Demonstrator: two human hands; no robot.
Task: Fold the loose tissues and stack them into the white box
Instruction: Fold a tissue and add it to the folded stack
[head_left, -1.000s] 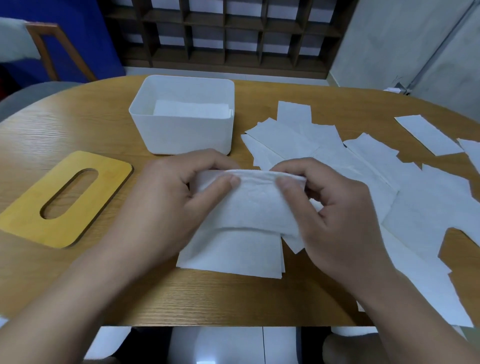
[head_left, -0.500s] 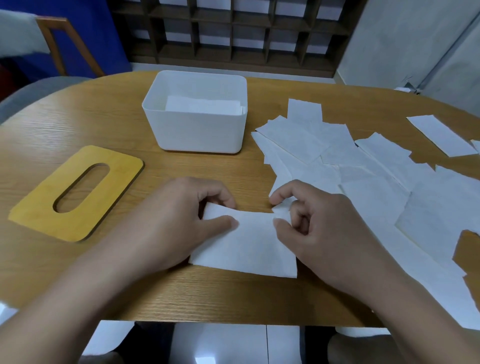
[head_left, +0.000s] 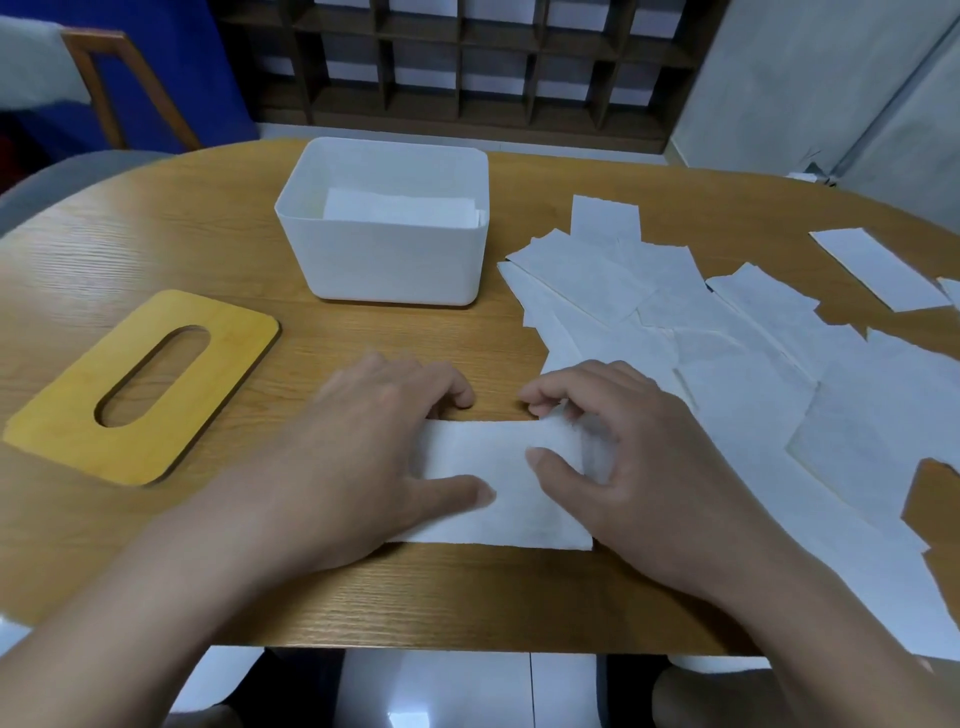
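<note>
Left hand (head_left: 374, 447) lies flat on the folded tissue (head_left: 498, 488) at six o'clock on the counter (head_left: 156, 249), fingers relaxed and thumb pressing the sheet down. Right hand (head_left: 618, 452) pinches the tissue's right end between thumb and curled fingers, that end lifted a little off the wood. The step looks like finishing a fold: the sheet is already a narrow strip, and the next move likely calls for bringing the pinched end over or smoothing it, then carrying it to the white box (head_left: 387, 260) at twelve o'clock, where a few folded sheets already lie inside. Plenty remains, to judge by the loose tissues (head_left: 727, 353) spread in an overlapping heap from two to four o'clock. A yellow wooden lid (head_left: 67, 421) with an oval slot lies at nine o'clock. Beyond the oval wooden counter stand a dark lattice shelf (head_left: 467, 62) and a chair (head_left: 119, 88) against a blue wall.
</note>
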